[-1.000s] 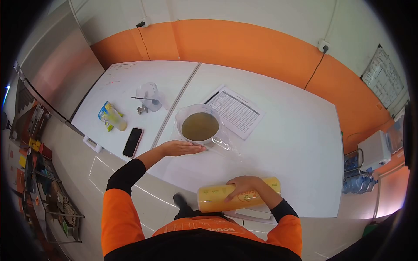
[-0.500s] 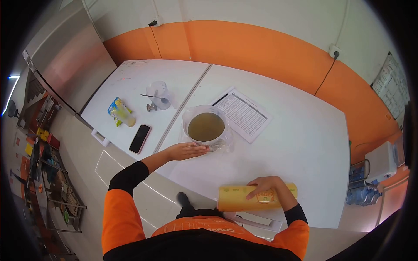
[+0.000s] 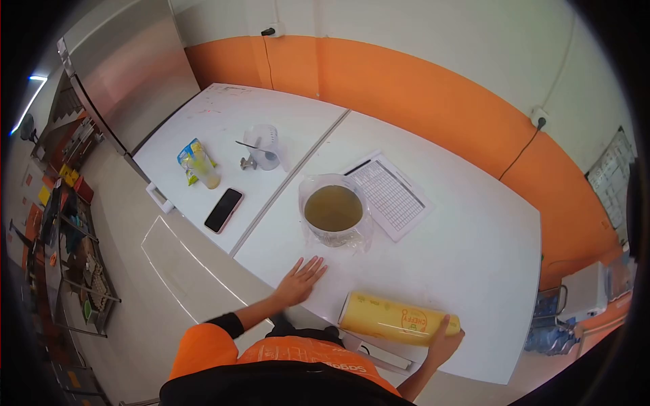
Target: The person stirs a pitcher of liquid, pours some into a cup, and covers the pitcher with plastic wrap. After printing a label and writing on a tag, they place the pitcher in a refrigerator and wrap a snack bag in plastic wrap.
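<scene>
My left hand (image 3: 299, 281) is spread with fingers stretched out, over the table's front edge. It holds nothing and is apart from the round, pale container (image 3: 338, 238) beyond it. Brownish-green liquid (image 3: 333, 208) fills that container, and crinkled clear film (image 3: 362, 233) clings around its side. My right hand (image 3: 443, 344) grips the right end of a thick yellow roll of cling film (image 3: 386, 317), its thumb on top. The roll lies sideways near the table's front edge. Part of my right hand's fingers is hidden behind the roll.
A printed sheet (image 3: 389, 196) lies beside the container. Leftward on the white table (image 3: 474, 271) are a phone (image 3: 223, 210), a clear jug (image 3: 263, 145) with a spoon across it, a small metal piece (image 3: 248, 163), a blue-yellow packet (image 3: 191, 157) and a translucent cup (image 3: 208, 177).
My left hand has come away from the container's film, back toward me, and its fingers have spread. My right hand has shifted to the roll's right end. The roll is tilted slightly more.
</scene>
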Motion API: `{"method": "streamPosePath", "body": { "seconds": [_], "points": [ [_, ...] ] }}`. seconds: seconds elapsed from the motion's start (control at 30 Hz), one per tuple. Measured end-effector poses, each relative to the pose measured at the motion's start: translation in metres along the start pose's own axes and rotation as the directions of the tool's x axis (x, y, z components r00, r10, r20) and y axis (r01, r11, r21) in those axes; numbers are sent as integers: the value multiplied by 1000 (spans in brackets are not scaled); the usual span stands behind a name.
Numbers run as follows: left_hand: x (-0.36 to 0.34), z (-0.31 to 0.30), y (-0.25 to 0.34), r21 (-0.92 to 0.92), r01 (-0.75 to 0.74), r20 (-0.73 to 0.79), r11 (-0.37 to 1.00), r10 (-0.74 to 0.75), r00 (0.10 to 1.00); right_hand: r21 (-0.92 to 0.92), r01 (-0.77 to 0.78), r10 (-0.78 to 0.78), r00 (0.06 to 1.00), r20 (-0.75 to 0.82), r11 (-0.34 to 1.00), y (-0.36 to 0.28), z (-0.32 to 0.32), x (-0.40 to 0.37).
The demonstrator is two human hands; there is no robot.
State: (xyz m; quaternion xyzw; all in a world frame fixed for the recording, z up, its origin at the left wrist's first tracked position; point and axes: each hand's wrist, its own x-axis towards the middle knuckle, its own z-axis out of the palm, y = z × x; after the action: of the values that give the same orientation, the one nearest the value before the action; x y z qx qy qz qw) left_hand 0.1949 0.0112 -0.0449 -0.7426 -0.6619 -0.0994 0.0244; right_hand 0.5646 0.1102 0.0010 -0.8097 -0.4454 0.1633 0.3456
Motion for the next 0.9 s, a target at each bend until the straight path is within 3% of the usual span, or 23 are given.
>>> {"method": "streamPosePath", "body": {
  "seconds": [0.1, 0.13, 0.23, 0.27, 0.37, 0.47, 0.5, 0.63, 0.7, 0.8, 0.9],
  "points": [
    [-12, -2, 27, -312, 250, -88, 917, -290, 953, 272, -22, 29, 999, -20, 962, 32, 4, 5],
    [-16, -1, 32, -384, 283, -119, 879, -350, 929, 498, -27, 17, 1000, 23, 867, 40, 4, 11],
    [-28, 17, 44, -831, 253, -35, 495, -500, 865, 515, 8, -22, 1000, 22, 857, 51, 3, 13],
    [-29, 23, 48, -948, 217, 71, 233, -509, 858, 543, 36, -28, 999, -24, 839, 52, 4, 12],
    [-18, -36, 61, -954, 245, 188, 174, -292, 938, 555, 85, -50, 996, -77, 828, 8, -22, -11],
    [-2, -78, 68, -861, 24, 31, 507, 5, 1000, 579, 208, -163, 978, -131, 788, -60, -42, -46],
    [4, -92, 71, -866, 7, 28, 501, 36, 999, 583, 257, -205, 966, -156, 771, -80, -43, -57],
    [23, -107, 73, -876, -34, 16, 482, 98, 995, 459, 635, -623, 756, -202, 621, -133, -30, -96],
    [20, -105, 57, -895, -29, -1, 446, 62, 998, 357, 832, -828, 517, -219, 425, -167, -21, -116],
    [10, -108, 19, -928, -19, -46, 372, -64, 997, 302, 922, -935, 305, -178, 243, -216, 2, -144],
    [-9, -117, -26, -944, -25, -100, 328, -217, 971, 382, 911, -977, 200, -78, 156, -264, 25, -190]
  ]
}}
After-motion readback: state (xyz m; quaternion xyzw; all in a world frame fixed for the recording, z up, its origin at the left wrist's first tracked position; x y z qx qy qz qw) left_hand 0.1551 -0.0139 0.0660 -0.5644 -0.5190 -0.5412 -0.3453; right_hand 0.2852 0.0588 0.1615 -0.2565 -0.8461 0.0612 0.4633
